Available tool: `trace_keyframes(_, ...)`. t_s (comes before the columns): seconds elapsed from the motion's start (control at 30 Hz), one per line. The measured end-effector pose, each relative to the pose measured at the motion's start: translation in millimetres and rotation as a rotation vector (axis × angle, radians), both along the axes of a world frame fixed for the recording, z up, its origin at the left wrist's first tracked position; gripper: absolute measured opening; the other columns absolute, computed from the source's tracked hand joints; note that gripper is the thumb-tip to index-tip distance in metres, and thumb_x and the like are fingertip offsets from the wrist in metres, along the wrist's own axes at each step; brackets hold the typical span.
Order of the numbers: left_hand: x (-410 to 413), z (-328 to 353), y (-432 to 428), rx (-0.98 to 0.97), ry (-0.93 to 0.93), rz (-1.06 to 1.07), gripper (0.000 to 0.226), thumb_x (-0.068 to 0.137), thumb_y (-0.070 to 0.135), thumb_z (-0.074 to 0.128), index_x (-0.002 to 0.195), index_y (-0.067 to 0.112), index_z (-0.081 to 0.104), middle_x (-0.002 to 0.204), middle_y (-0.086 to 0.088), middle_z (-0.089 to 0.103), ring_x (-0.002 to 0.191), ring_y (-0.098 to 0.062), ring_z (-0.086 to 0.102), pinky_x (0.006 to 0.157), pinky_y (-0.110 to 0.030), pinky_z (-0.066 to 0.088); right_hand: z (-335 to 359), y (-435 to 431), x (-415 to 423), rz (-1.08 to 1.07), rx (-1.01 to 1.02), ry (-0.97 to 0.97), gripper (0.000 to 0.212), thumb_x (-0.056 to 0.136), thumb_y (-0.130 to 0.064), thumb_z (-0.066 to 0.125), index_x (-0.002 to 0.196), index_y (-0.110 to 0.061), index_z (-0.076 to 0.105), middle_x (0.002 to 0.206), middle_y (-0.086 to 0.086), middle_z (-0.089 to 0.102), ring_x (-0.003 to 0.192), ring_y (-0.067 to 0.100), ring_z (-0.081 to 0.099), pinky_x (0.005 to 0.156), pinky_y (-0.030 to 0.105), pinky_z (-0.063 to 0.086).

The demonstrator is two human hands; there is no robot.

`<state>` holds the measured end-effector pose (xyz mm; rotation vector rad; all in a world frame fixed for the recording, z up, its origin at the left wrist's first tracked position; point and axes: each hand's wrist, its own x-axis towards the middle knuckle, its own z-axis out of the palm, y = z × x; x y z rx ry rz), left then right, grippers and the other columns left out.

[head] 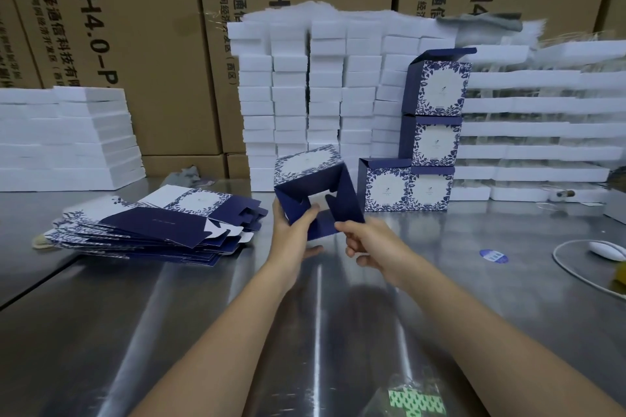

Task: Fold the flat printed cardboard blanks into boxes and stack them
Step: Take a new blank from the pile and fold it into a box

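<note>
A half-formed blue and white printed box (313,179) is held above the steel table, its open bottom flaps facing me. My left hand (293,234) grips its lower left flaps, with the thumb over the navy edge. My right hand (364,242) pinches the lower right flap. A fanned pile of flat printed blanks (159,227) lies on the table to the left. Several finished boxes (428,132) stand stacked behind and to the right, the top one with its lid flap raised.
White foam blocks (321,95) are stacked in columns behind the boxes, with more at far left (67,139) and right. Brown shipping cartons (135,27) form the back wall. A white cabled device (608,250) and a blue sticker (493,256) lie at right.
</note>
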<state>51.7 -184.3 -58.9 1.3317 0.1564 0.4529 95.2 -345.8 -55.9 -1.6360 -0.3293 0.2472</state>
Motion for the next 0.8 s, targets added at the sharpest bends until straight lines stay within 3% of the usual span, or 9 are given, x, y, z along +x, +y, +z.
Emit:
trace_keyframes(0.07, 1.3, -0.6, 2.2, 0.043, -0.012, 0.011, 0.038, 0.098, 0.038, 0.074, 0.13, 0.047, 0.057, 0.101, 0.022, 0.076, 0.084, 0.001, 0.075, 0.061, -0.032, 0.062, -4.8, 1.2, 0.1, -0.084, -0.101, -0.09, 0.026, 0.091, -0.036, 0.078, 0.104, -0.021, 0.061, 0.082, -0.006, 0.066, 0.068, 0.011, 0.067, 0.061, 0.029, 0.047)
trace_keyframes(0.17, 2.4, -2.4, 1.0, 0.106, -0.031, 0.015, 0.037, 0.102, 0.043, 0.066, 0.136, 0.051, 0.055, 0.103, 0.028, 0.074, 0.086, 0.006, 0.074, 0.059, -0.029, 0.061, -9.5, 5.2, 3.9, -0.248, -0.103, -0.342, 0.061, 0.087, -0.035, 0.085, 0.136, -0.027, 0.05, 0.115, -0.01, 0.069, 0.096, 0.006, 0.071, 0.085, 0.029, 0.056)
trace_keyframes(0.27, 3.1, -0.9, -2.3, 0.113, -0.024, -0.004, 0.028, 0.108, 0.044, 0.054, 0.135, 0.053, 0.056, 0.1, 0.027, 0.074, 0.084, 0.012, 0.071, 0.058, -0.029, 0.061, -11.0, 4.5, 10.3, -0.331, -0.075, -0.502, 0.042, 0.096, -0.029, 0.075, 0.136, -0.028, 0.061, 0.115, -0.014, 0.073, 0.104, 0.006, 0.069, 0.088, 0.023, 0.052)
trace_keyframes(0.37, 2.5, 2.4, -1.8, 0.105, -0.016, -0.003, 0.028, 0.111, 0.04, 0.048, 0.136, 0.051, 0.056, 0.099, 0.033, 0.073, 0.08, 0.012, 0.071, 0.056, -0.031, 0.061, -11.2, 2.3, 13.3, -0.374, -0.081, -0.492, 0.031, 0.099, -0.03, 0.067, 0.13, -0.029, 0.067, 0.111, -0.018, 0.074, 0.107, 0.01, 0.069, 0.08, 0.017, 0.048)
trace_keyframes(0.47, -0.2, 4.4, 0.5, 0.102, -0.005, -0.039, 0.034, 0.108, 0.044, 0.052, 0.14, 0.054, 0.053, 0.123, 0.018, 0.07, 0.087, 0.004, 0.074, 0.061, -0.036, 0.064, -12.5, 1.6, 13.2, -0.321, -0.04, -0.451, 0.033, 0.1, -0.041, 0.068, 0.131, -0.031, 0.065, 0.117, -0.014, 0.074, 0.105, 0.005, 0.071, 0.085, 0.028, 0.057)
trace_keyframes(0.57, -2.4, 6.1, 4.6, 0.067, 0.029, -0.092, 0.046, 0.105, 0.042, 0.059, 0.148, 0.055, 0.046, 0.135, 0.01, 0.067, 0.105, -0.011, 0.074, 0.064, -0.036, 0.064, -10.2, 0.5, 10.1, -0.157, 0.074, -0.306, 0.032, 0.101, -0.046, 0.068, 0.129, -0.031, 0.066, 0.122, -0.007, 0.073, 0.096, 0.001, 0.074, 0.071, 0.03, 0.062)
trace_keyframes(0.67, -1.3, 5.1, 10.1, 0.056, 0.037, -0.131, 0.06, 0.102, 0.033, 0.063, 0.151, 0.06, 0.041, 0.137, 0.012, 0.066, 0.108, -0.012, 0.073, 0.068, -0.038, 0.065, -8.4, -3.0, 10.1, -0.054, 0.131, -0.225, 0.021, 0.102, -0.038, 0.07, 0.122, -0.032, 0.066, 0.112, -0.009, 0.077, 0.093, 0.002, 0.076, 0.069, 0.028, 0.061)
trace_keyframes(0.8, -3.1, 5.0, 14.6, 0.075, 0.063, -0.169, 0.061, 0.096, 0.033, 0.07, 0.143, 0.063, 0.046, 0.132, 0.016, 0.067, 0.108, -0.007, 0.071, 0.073, -0.039, 0.066, -7.8, -8.0, 14.3, -0.005, 0.147, -0.155, 0.03, 0.099, -0.029, 0.073, 0.127, -0.028, 0.064, 0.115, -0.008, 0.077, 0.097, 0.006, 0.076, 0.074, 0.03, 0.061)
